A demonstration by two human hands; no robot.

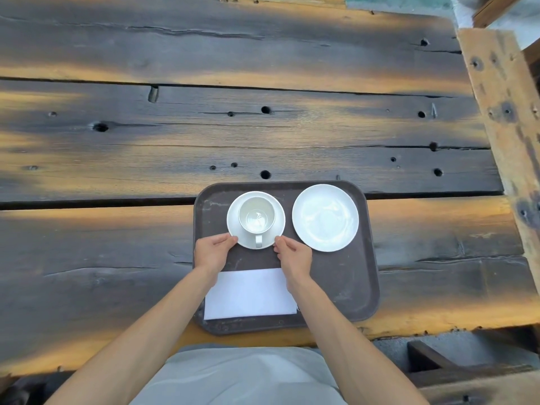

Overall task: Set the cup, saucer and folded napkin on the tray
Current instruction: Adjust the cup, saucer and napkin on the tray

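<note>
White folded napkin (249, 293) lies at the brown tray's (344, 282) near edge, partly under both forearms. Beyond it, the left hand (213, 252) and right hand (293, 257) pinch opposite near rims of the saucer (233, 226), which carries the cup (257, 215) towards the far left corner. A bare plate (325, 217) sits at the far right corner.

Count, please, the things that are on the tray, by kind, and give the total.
Cup: 1
Saucer, under the cup: 1
Plate, bare: 1
Folded napkin: 1
Total on the tray: 4
</note>
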